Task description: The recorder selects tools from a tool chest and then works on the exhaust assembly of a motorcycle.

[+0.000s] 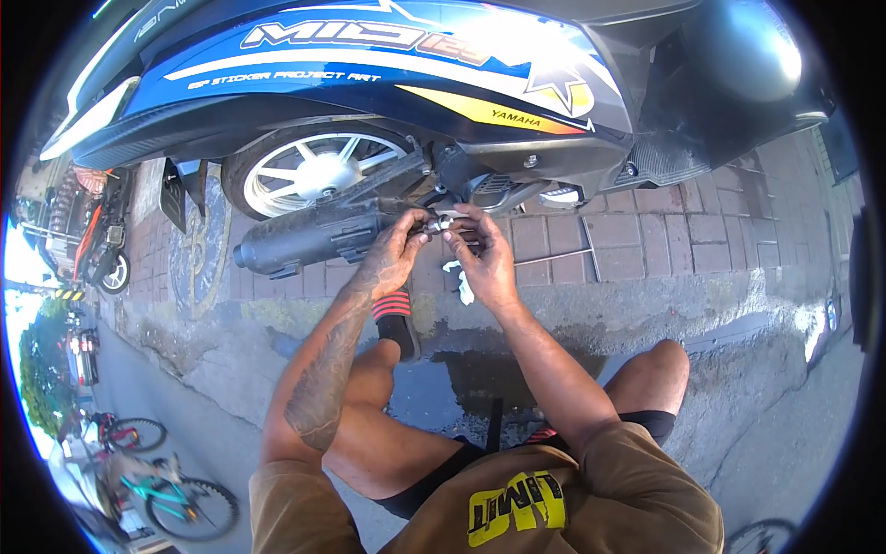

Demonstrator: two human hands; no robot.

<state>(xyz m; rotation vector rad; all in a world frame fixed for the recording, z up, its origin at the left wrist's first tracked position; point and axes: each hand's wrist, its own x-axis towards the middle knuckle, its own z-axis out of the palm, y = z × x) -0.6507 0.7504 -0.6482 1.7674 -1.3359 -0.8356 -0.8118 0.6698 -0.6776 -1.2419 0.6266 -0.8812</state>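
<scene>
A person sits with bent knees beside a blue scooter (369,78), both forearms reaching up to a small metal part (443,223) held in front of the body, just past the end of the black exhaust (309,238). The left hand (399,247) pinches the part from its left side, thumb and forefinger drawn nearly together on it; the right hand (484,254) meets it from the other side, thumb and fingers curled in with only a narrow gap, so the two sets of fingertips almost touch. The part is bright and small, and its exact shape is hard to make out behind the fingers. It is likely light, hard and stiff, not fragile, though smooth metal could slip if the skin is oily; a fingertip pinch on its outer sides, one hand steadying and the other turning, should suit it best. Below the hands, a white scrap (465,288) lies on the ground, and to the right a thin T-shaped tool (591,250) rests on the brick paving (678,247).
</scene>
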